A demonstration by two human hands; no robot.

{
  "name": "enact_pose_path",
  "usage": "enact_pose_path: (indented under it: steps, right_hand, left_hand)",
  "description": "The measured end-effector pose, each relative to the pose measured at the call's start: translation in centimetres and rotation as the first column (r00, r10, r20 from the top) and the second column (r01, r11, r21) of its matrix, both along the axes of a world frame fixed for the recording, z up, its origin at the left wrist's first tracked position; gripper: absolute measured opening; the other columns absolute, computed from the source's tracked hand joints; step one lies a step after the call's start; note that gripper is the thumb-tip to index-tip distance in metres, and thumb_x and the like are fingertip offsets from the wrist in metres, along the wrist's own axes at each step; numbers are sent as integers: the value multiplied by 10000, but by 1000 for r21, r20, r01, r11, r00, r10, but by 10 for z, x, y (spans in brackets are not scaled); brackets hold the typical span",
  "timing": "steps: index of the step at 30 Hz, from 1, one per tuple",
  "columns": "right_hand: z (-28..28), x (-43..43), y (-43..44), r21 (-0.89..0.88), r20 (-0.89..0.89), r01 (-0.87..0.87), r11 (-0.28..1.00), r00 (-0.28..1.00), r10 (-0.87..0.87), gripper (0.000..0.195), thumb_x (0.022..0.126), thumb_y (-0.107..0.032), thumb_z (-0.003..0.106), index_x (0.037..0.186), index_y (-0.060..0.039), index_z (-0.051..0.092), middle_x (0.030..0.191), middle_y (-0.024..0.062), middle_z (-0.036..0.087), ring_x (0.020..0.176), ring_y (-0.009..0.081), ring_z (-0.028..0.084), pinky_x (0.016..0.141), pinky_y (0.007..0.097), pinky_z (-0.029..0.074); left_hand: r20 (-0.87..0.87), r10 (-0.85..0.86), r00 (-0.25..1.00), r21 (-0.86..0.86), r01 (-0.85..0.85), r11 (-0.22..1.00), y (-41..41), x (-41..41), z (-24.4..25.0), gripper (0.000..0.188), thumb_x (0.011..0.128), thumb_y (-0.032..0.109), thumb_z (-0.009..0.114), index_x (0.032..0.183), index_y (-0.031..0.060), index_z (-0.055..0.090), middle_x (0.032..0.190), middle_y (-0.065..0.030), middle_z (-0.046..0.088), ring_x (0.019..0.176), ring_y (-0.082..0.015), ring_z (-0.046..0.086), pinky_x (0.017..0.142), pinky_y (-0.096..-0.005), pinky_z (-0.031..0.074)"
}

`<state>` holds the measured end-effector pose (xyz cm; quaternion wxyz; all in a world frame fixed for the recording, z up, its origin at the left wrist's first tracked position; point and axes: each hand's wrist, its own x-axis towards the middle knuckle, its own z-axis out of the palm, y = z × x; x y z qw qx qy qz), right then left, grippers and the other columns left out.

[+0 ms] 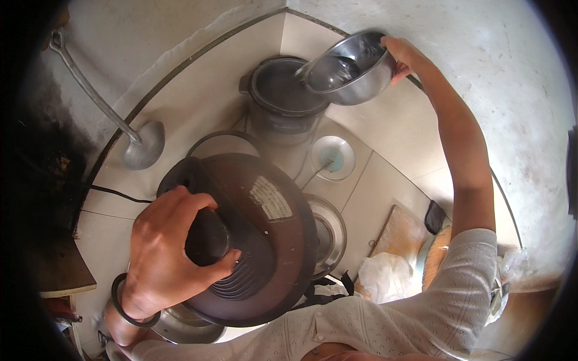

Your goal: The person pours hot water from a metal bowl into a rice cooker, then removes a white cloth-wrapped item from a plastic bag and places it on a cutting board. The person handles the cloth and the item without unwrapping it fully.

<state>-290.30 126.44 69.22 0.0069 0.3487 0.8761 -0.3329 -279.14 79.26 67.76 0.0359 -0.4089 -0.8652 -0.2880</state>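
Note:
My left hand grips the black knob of a large round brown lid, a label with writing on its top. It holds the lid in front of me, tilted. My right hand grips the rim of a stainless steel bowl at the upper right. The bowl tips leftward, and clear liquid runs from its edge into a dark electric cooker pot in the corner. How much is in the pot cannot be seen; its inside looks dark and hazy.
A metal ladle hangs on the left. Near the pot stands a small white dish. Steel pans or lids lie partly under the brown lid. A wooden board and a plastic bag are at the right. A black cord runs at left.

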Motion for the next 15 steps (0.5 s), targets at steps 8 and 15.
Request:
enact_pose_path:
  steps: [8, 15]
  right_hand:
    - [23, -26, -56, 551, 7, -148, 821, 985, 173, 484, 831, -376, 458, 1130, -10, 560, 955, 171, 652, 673, 326, 667, 596, 381, 537]
    - [14, -38, -76, 888, -37, -136, 440, 931, 363, 668, 755, -237, 577, 1344, -12, 357, 992, 249, 631, 815, 384, 647, 682, 457, 521]
  left_hand:
    - [35, -10, 999, -22, 10, 1000, 1, -3, -5, 470, 513, 170, 798, 910, 49, 578, 786, -111, 537, 704, -299, 562, 648, -376, 466]
    - [71, 2, 997, -12, -1, 1000, 4, -2, -4, 496, 487, 129, 799, 922, 46, 576, 796, -121, 547, 748, -325, 557, 694, -390, 455]
